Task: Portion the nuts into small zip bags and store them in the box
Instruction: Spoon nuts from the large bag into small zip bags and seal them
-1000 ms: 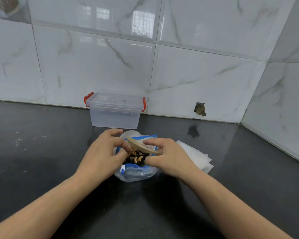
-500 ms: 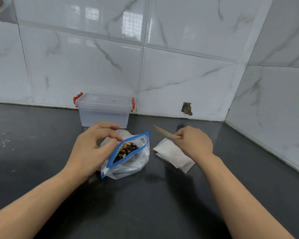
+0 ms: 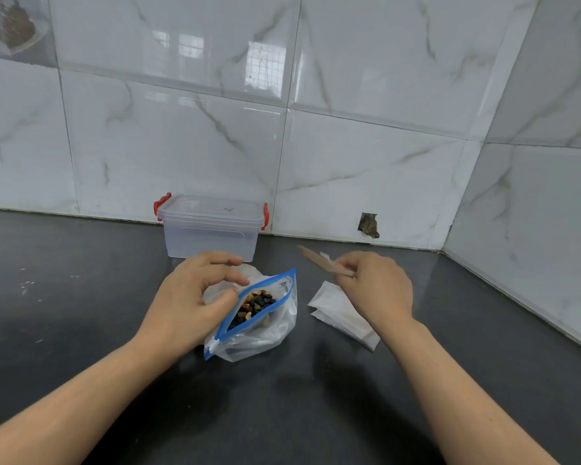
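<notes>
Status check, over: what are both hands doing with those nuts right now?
Left hand holds big nut bag open. Right hand grips wooden scoop over small bags. Box lidded.

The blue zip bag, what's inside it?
The blue zip bag holds nuts, brown ones and dark ones, seen through its open mouth. The left hand holds the rim. How far down they go is hidden by crinkled plastic.
</notes>
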Demonstrator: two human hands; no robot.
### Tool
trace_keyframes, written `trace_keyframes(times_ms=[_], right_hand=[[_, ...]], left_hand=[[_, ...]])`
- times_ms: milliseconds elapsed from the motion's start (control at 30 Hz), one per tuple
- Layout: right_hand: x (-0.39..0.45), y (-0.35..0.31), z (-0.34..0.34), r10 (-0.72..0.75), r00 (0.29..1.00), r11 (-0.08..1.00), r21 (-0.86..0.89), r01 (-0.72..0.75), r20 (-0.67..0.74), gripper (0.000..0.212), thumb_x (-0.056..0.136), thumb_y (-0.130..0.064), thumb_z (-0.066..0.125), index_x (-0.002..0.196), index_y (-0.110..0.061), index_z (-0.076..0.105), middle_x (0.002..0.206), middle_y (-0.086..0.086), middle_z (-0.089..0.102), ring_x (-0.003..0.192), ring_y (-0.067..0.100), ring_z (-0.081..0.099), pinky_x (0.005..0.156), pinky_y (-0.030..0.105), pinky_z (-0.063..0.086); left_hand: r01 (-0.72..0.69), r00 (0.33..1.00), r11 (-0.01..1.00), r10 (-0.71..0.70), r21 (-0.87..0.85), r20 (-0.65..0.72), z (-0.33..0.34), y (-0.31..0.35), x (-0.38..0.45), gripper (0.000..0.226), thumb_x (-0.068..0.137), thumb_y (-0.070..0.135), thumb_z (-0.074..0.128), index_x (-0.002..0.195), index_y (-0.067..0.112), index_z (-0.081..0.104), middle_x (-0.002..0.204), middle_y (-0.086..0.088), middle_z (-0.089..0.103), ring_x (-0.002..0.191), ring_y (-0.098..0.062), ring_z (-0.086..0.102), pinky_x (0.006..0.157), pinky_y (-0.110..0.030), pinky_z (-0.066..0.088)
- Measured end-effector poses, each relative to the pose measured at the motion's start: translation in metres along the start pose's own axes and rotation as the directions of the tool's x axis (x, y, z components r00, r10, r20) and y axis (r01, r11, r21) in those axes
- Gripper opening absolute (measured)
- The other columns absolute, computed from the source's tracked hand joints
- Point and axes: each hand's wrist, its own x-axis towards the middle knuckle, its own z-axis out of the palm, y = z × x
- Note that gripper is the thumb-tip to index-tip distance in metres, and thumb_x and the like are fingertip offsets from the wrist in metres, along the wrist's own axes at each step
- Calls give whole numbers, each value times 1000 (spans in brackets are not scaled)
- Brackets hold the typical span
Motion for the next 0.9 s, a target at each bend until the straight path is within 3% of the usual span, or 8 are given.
trace_keyframes(times_ms=[100, 233, 367, 500, 567, 633, 767, 900], right_hand=[[-6, -15, -2, -129, 980, 973, 174, 154, -150, 20, 94, -33, 50, 97, -36, 70, 87, -12, 71, 83, 14, 63, 65, 26, 44], [-22, -41, 1, -372, 920, 784, 488, 383, -124, 34, 87, -42, 39, 100, -32, 68, 91, -16, 70, 85, 3, 63, 74, 26, 50], [-28, -48, 18, -485, 864, 691, 545, 475, -138, 29, 91, -39, 36, 97, -29, 63, 93, -12, 67, 87, 6, 63, 76, 33, 52], [-25, -45, 23, -422, 894, 679, 600, 423, -153, 29, 90, -36, 40, 94, -22, 64, 94, -9, 65, 90, 8, 61, 79, 33, 51], [-24, -45, 23, -381, 911, 664, 640, 387, -156, 24, 92, -28, 43, 95, -19, 65, 95, -7, 64, 91, 8, 60, 80, 30, 50], [-23, -46, 24, -365, 916, 650, 657, 381, -170, 22, 94, -21, 47, 106, -19, 65, 102, -7, 62, 98, 5, 57, 85, 20, 47], [-22, -45, 25, -363, 928, 717, 611, 335, -82, 35, 97, -23, 52, 132, -25, 52, 120, -13, 55, 111, -4, 48, 90, 8, 39], [-23, -48, 25, -272, 961, 703, 692, 161, 53, 24, 94, -33, 55, 115, -27, 63, 109, -13, 65, 103, 1, 57, 88, 21, 45]], left_hand=[[-34, 998, 999, 33, -16, -44, -3, -1, -2, 27, 87, 26, 59, 97, 51, 58, 105, 37, 52, 103, 22, 44, 84, -9, 33], [-43, 991, 995, 30, -95, -130, -6, 3, -1, 32, 88, 42, 56, 116, 56, 48, 113, 36, 53, 111, 17, 46, 84, -6, 36], [-110, 987, 990, 98, -92, -129, -4, 7, -5, 30, 88, 45, 49, 117, 49, 53, 116, 30, 56, 112, 9, 50, 88, -13, 40], [-184, 980, 983, 182, -14, -81, -4, 13, -8, 25, 85, 52, 48, 99, 42, 67, 103, 28, 62, 104, 5, 55, 84, -26, 50], [-194, 979, 981, 194, 9, -68, -4, 14, -8, 30, 82, 56, 50, 106, 43, 61, 104, 30, 61, 103, 4, 55, 78, -25, 52], [-178, 978, 984, 178, 16, -112, -2, 18, -9, 13, 83, 46, 60, 93, 42, 66, 93, 29, 65, 100, 4, 57, 75, -24, 52], [-43, 968, 971, -17, -233, -249, -2, 12, -2, 25, 85, 15, 63, 84, 40, 64, 81, 16, 69, 78, -2, 65, 71, -25, 52], [62, 953, 922, -169, -381, -253, -7, 2, 5, 18, 91, 11, 56, 89, 26, 66, 76, 1, 69, 72, -14, 67, 71, -38, 58]])
